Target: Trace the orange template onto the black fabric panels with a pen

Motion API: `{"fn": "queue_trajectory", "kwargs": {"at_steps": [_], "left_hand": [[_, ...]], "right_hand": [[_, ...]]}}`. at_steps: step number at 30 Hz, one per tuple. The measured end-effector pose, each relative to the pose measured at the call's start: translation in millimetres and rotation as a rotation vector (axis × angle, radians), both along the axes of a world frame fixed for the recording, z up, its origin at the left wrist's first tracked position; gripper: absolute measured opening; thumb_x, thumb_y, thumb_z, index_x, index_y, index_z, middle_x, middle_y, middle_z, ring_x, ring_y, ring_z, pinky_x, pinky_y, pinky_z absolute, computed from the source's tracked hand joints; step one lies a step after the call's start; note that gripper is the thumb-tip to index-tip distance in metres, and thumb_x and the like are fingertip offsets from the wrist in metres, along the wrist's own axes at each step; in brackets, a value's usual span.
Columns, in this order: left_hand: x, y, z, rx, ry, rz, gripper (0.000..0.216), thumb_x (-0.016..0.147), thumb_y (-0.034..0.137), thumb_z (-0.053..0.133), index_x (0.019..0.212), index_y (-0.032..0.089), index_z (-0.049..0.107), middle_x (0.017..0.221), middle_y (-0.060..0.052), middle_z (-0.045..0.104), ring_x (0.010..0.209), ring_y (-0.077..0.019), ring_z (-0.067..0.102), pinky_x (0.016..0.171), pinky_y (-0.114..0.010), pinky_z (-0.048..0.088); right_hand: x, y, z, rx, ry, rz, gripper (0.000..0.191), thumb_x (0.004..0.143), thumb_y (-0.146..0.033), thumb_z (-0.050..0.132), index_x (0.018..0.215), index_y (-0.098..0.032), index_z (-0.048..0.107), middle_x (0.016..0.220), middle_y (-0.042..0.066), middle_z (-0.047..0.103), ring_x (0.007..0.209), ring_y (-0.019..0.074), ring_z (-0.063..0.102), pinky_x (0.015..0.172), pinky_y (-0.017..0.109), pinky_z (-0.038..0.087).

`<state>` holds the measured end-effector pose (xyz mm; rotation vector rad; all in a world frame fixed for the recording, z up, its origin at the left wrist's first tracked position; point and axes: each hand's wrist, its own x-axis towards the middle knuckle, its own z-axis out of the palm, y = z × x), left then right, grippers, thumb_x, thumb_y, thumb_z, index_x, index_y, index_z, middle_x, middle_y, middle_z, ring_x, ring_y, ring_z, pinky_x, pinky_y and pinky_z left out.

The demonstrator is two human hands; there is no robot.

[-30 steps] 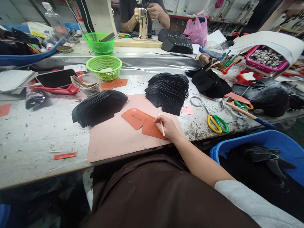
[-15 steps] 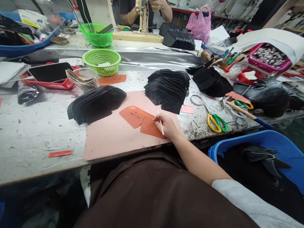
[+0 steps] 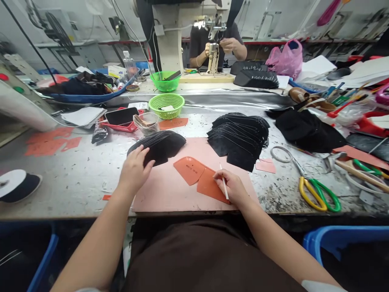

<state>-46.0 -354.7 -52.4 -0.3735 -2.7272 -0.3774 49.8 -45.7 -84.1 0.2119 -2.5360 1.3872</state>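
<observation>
My left hand (image 3: 134,168) lies open with fingers spread on the near end of a fanned stack of black cut pieces (image 3: 161,145). My right hand (image 3: 232,187) is closed on a thin white marking pen (image 3: 224,187) and rests on the nearer of two orange templates (image 3: 209,185), which overlaps the other orange template (image 3: 190,169). Both templates lie on a pink mat (image 3: 170,190) at the table's front edge. A second stack of black pieces (image 3: 238,138) sits at the mat's far right.
Yellow and green scissors (image 3: 316,190) lie right of the mat. Green baskets (image 3: 166,104), a clear cup (image 3: 148,121) and a red tray (image 3: 121,123) stand behind. Another person's hands (image 3: 226,44) work at a sewing machine across the table. Blue bins (image 3: 343,239) flank my lap.
My left hand has come into view and landed on the left black stack. The camera tilted up and shifted left. My right hand keeps the pen on the template.
</observation>
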Motion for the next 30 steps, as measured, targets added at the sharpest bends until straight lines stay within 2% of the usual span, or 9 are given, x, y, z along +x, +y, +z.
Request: {"fn": "queue_trajectory", "kwargs": {"at_steps": [4, 8, 11, 14, 16, 20, 24, 27, 30], "left_hand": [[-6.9, 15.4, -3.6, -0.131, -0.038, 0.137, 0.066, 0.077, 0.030, 0.065, 0.131, 0.005, 0.037, 0.134, -0.022, 0.039, 0.125, -0.0351, 0.033, 0.101, -0.046, 0.030], [-6.2, 23.7, -0.9, -0.139, 0.014, 0.154, 0.055, 0.075, 0.028, 0.064, 0.123, 0.009, 0.045, 0.134, -0.020, 0.040, 0.123, -0.0354, 0.035, 0.099, -0.047, 0.030], [-0.8, 26.8, 5.0, 0.018, 0.052, 0.095, 0.028, 0.076, 0.019, 0.056, 0.104, 0.014, 0.054, 0.130, -0.017, 0.045, 0.123, -0.0357, 0.035, 0.099, -0.051, 0.029], [9.1, 31.8, 12.6, 0.181, 0.020, 0.010, 0.010, 0.080, 0.018, 0.047, 0.087, 0.018, 0.054, 0.102, -0.011, 0.060, 0.104, -0.0296, 0.053, 0.090, -0.045, 0.040], [18.6, 37.4, 16.4, 0.230, -0.012, -0.047, 0.009, 0.083, 0.024, 0.045, 0.088, 0.020, 0.053, 0.088, -0.006, 0.062, 0.088, -0.0224, 0.059, 0.080, -0.036, 0.047], [41.8, 51.9, 9.8, 0.405, -0.281, -0.223, 0.020, 0.082, 0.029, 0.050, 0.101, 0.023, 0.049, 0.096, -0.002, 0.062, 0.088, -0.0177, 0.061, 0.076, -0.029, 0.051], [65.0, 56.3, -11.6, 0.404, -0.358, -0.261, 0.042, 0.075, 0.025, 0.059, 0.116, 0.023, 0.047, 0.109, -0.006, 0.059, 0.103, -0.0230, 0.057, 0.089, -0.039, 0.046], [78.5, 45.0, -22.5, 0.413, -0.196, -0.234, 0.082, 0.074, 0.033, 0.067, 0.139, 0.026, 0.018, 0.143, -0.013, 0.024, 0.128, -0.0299, 0.032, 0.100, -0.047, 0.035], [85.9, 29.7, -26.1, 0.322, -0.185, -0.289, 0.107, 0.067, 0.037, 0.075, 0.142, 0.032, -0.001, 0.149, -0.012, -0.001, 0.133, -0.0336, 0.021, 0.099, -0.049, 0.036]], "right_hand": [[0.1, 1.1, -1.4, -0.028, 0.006, -0.011, 0.008, 0.075, -0.022, 0.047, 0.076, -0.021, 0.055, 0.071, 0.003, 0.061, 0.062, 0.0175, 0.057, 0.057, 0.029, 0.046], [1.8, 2.4, -0.9, -0.129, 0.067, -0.090, 0.006, 0.077, -0.024, 0.050, 0.079, -0.021, 0.056, 0.073, 0.002, 0.061, 0.065, 0.0178, 0.057, 0.060, 0.030, 0.046], [3.2, 4.9, -0.1, -0.232, 0.151, -0.286, 0.008, 0.079, -0.029, 0.053, 0.079, -0.021, 0.055, 0.072, 0.002, 0.058, 0.063, 0.0166, 0.055, 0.060, 0.030, 0.045], [3.0, 9.1, -1.8, -0.363, 0.204, -0.517, 0.012, 0.079, -0.033, 0.055, 0.081, -0.021, 0.055, 0.073, 0.001, 0.055, 0.065, 0.0158, 0.053, 0.061, 0.029, 0.044], [1.9, 12.0, -4.6, -0.448, 0.244, -0.630, 0.015, 0.079, -0.035, 0.056, 0.082, -0.020, 0.054, 0.076, 0.001, 0.054, 0.069, 0.0157, 0.053, 0.065, 0.029, 0.044], [0.0, 15.4, -8.7, -0.537, 0.279, -0.746, 0.017, 0.078, -0.037, 0.055, 0.083, -0.020, 0.051, 0.080, 0.001, 0.051, 0.074, 0.0159, 0.053, 0.068, 0.030, 0.043], [0.6, 17.3, -2.0, -0.563, 0.164, -0.593, 0.020, 0.077, -0.038, 0.057, 0.084, -0.021, 0.050, 0.077, 0.000, 0.052, 0.067, 0.0146, 0.052, 0.062, 0.028, 0.043], [-2.8, 16.6, 8.1, -0.313, -0.019, -0.253, 0.019, 0.072, -0.036, 0.063, 0.078, -0.021, 0.053, 0.070, -0.001, 0.055, 0.060, 0.0144, 0.050, 0.056, 0.027, 0.041], [-13.1, 8.6, 14.6, -0.002, -0.107, 0.073, 0.012, 0.071, -0.026, 0.066, 0.075, -0.021, 0.056, 0.070, -0.001, 0.058, 0.059, 0.0149, 0.050, 0.058, 0.028, 0.042]]}}
